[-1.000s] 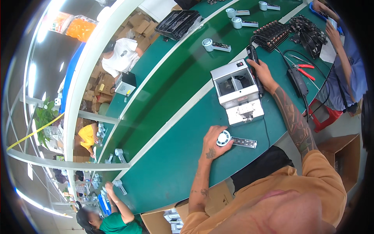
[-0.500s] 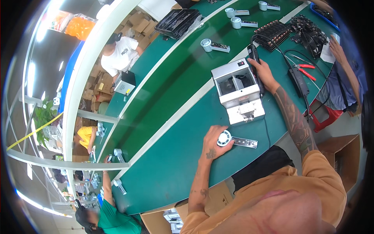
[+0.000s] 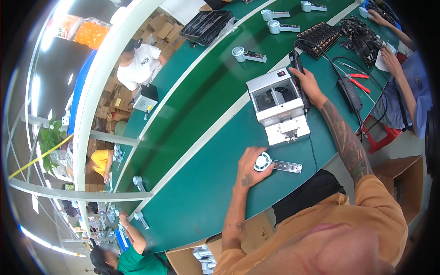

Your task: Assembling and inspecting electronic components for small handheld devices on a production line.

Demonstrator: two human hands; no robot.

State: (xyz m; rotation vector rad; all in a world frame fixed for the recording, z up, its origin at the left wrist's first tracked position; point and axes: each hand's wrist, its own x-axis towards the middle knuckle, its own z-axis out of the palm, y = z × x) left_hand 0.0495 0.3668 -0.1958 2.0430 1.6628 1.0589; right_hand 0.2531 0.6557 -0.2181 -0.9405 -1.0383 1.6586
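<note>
My left hand (image 3: 251, 167) is closed round the round white head of a small handheld fan (image 3: 263, 161). The fan's handle points right, just above the green bench, with a strip of circuit board showing in it. My right hand (image 3: 310, 86) grips a black electric screwdriver (image 3: 295, 62) beside a silver screw feeder (image 3: 277, 98). This feeder has an open hopper on top and a bright metal front plate facing me. Part of the screwdriver is hidden behind my fingers and the feeder.
Several fans (image 3: 248, 55) lie on the dark green conveyor beyond the bench. To the right are stacked circuit boards (image 3: 319, 40), red-handled pliers (image 3: 359, 79), a black power adapter (image 3: 349, 94) and loose cables. Co-workers sit around the line. A cardboard box (image 3: 403, 183) stands on the floor.
My hands keep their places and holds. The co-worker in green has drawn an arm back from the conveyor. At the far right, another hand with a pale blue part has come into view.
</note>
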